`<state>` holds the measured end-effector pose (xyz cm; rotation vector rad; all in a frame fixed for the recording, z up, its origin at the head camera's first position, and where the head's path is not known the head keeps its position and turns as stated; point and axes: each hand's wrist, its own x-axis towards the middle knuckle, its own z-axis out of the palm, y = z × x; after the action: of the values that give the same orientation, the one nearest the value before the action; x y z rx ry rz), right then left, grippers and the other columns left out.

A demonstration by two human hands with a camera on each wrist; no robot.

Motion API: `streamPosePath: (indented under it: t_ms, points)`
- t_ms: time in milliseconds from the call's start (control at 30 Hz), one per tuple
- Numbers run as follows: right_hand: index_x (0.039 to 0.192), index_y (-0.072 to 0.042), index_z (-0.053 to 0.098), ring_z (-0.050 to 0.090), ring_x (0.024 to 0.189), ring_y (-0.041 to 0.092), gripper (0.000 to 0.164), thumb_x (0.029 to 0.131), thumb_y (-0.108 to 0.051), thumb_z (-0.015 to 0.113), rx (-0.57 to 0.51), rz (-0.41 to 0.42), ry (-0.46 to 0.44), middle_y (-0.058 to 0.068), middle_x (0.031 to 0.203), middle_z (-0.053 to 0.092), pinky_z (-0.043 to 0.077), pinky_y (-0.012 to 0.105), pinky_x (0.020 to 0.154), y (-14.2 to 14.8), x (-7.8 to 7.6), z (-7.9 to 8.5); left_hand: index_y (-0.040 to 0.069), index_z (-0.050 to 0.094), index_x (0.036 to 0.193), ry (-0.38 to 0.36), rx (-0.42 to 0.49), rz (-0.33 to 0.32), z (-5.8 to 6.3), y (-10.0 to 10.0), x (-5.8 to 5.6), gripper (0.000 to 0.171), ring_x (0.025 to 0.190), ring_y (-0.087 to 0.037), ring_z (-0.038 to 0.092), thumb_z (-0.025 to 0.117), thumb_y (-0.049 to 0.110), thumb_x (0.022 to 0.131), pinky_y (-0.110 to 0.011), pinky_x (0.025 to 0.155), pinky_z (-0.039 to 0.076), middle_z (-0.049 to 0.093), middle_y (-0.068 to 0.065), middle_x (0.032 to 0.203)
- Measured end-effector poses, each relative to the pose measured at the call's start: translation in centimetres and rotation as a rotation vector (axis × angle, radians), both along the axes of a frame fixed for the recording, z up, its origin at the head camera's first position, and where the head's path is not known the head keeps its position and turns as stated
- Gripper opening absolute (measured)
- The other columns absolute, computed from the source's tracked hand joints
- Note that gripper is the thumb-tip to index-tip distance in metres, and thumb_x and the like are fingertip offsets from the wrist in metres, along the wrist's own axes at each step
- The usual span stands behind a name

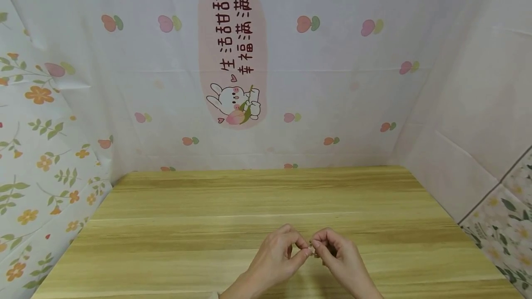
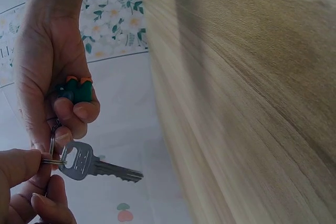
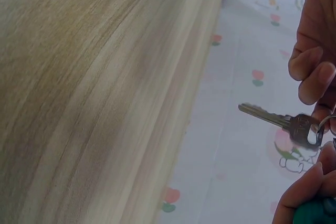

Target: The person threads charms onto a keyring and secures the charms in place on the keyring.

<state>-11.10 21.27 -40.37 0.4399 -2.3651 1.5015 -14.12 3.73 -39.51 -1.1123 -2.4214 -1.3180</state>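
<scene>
Both hands meet over the table's near part in the head view, fingertips close together around a small key ring. My left hand (image 1: pixel 275 254) pinches the metal key ring (image 2: pixel 51 161) between thumb and finger. From the ring a silver key (image 2: pixel 79 162) sticks out, its toothed blade pointing away from the fingers. My right hand (image 1: pixel 344 256) grips the ring's other side with its fingertips. A green charm with orange parts (image 2: pixel 79 91) sits in that hand's curled fingers, joined to the ring by a short chain. The right wrist view shows the key against the pale backdrop.
A wood-grain table (image 1: pixel 187 234) spreads below and around the hands. Behind it hangs a white cloth (image 1: pixel 349 82) with printed fruit and a rabbit drawing. Flowered cloth (image 1: pixel 41 160) lines the left side, and more printed cloth stands on the right.
</scene>
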Motion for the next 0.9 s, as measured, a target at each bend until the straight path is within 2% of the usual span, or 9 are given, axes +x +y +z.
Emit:
streamPosePath:
  t_ms: [133, 233, 367, 500, 667, 733, 800, 900]
  points:
    - [0.086, -0.007, 0.061, 0.046, 0.052, 0.001, 0.007, 0.091, -0.003, 0.058, -0.001, 0.003, -0.014, -0.003, 0.066, 0.055, 0.042, 0.023, 0.043, 0.0, 0.1, 0.1, 0.011, 0.066, 0.080, 0.002, 0.022, -0.001, -0.2, -0.1, 0.0, 0.009, 0.058, 0.007, 0.035, 0.066, 0.016, 0.087, -0.009, 0.051, 0.035, 0.061, 0.005, 0.084]
    - [0.088, -0.006, 0.060, 0.048, 0.053, 0.003, 0.006, 0.093, -0.008, 0.057, -0.016, 0.008, -0.096, -0.002, 0.068, 0.056, 0.044, 0.024, 0.046, 0.1, 0.2, 0.3, 0.013, 0.066, 0.082, -0.051, 0.046, -0.013, -0.3, -0.2, 0.0, 0.010, 0.067, 0.005, 0.044, 0.064, 0.019, 0.090, -0.011, 0.057, 0.039, 0.061, 0.005, 0.087]
    - [0.094, -0.001, 0.058, 0.050, 0.056, 0.005, 0.016, 0.096, -0.016, 0.054, -0.053, 0.060, -0.261, -0.001, 0.071, 0.057, 0.048, 0.026, 0.050, 0.4, 0.1, 0.7, 0.013, 0.064, 0.086, -0.238, 0.114, -0.060, -0.5, -0.5, -0.2, 0.016, 0.086, -0.002, 0.053, 0.059, 0.026, 0.093, -0.017, 0.068, 0.045, 0.061, 0.002, 0.096]
    - [0.102, 0.006, 0.055, 0.049, 0.057, 0.002, 0.028, 0.098, -0.021, 0.049, -0.099, 0.206, -0.371, 0.002, 0.074, 0.057, 0.050, 0.027, 0.052, 0.7, -0.2, 1.0, 0.008, 0.058, 0.090, -0.453, 0.179, -0.129, -0.8, -0.7, -0.5, 0.018, 0.089, -0.005, 0.054, 0.051, 0.023, 0.098, -0.020, 0.075, 0.046, 0.061, -0.002, 0.100]
    - [0.108, 0.009, 0.051, 0.048, 0.060, 0.000, 0.031, 0.100, -0.020, 0.046, -0.103, 0.394, -0.450, 0.003, 0.079, 0.057, 0.046, 0.019, 0.052, 1.3, -1.2, 1.1, 0.003, 0.050, 0.098, -0.643, 0.208, -0.197, -1.2, -0.9, -1.0, 0.022, 0.091, -0.012, 0.058, 0.039, 0.021, 0.102, -0.025, 0.082, 0.049, 0.058, -0.003, 0.094]
    - [0.111, 0.010, 0.050, 0.049, 0.061, 0.000, 0.031, 0.100, -0.019, 0.046, -0.088, 0.444, -0.473, 0.003, 0.081, 0.056, 0.045, 0.018, 0.053, 1.5, -1.7, 1.0, 0.001, 0.047, 0.100, -0.696, 0.228, -0.202, -1.3, -0.9, -1.2, 0.025, 0.088, -0.014, 0.059, 0.036, 0.023, 0.103, -0.028, 0.081, 0.051, 0.057, -0.004, 0.093]
    - [0.113, 0.009, 0.050, 0.050, 0.062, 0.001, 0.032, 0.099, -0.020, 0.049, -0.070, 0.468, -0.506, 0.006, 0.082, 0.056, 0.046, 0.019, 0.054, 1.5, -2.1, 1.0, 0.000, 0.046, 0.101, -0.742, 0.247, -0.184, -1.4, -1.0, -1.4, 0.025, 0.081, -0.013, 0.056, 0.036, 0.023, 0.103, -0.028, 0.075, 0.052, 0.053, -0.003, 0.088]
    - [0.115, 0.008, 0.052, 0.051, 0.062, 0.003, 0.033, 0.098, -0.021, 0.051, -0.023, 0.492, -0.529, 0.008, 0.083, 0.057, 0.048, 0.022, 0.055, 1.6, -2.5, 1.0, 0.001, 0.047, 0.100, -0.758, 0.234, -0.136, -1.6, -1.2, -1.8, 0.023, 0.069, -0.011, 0.050, 0.039, 0.022, 0.102, -0.026, 0.065, 0.052, 0.050, -0.002, 0.084]
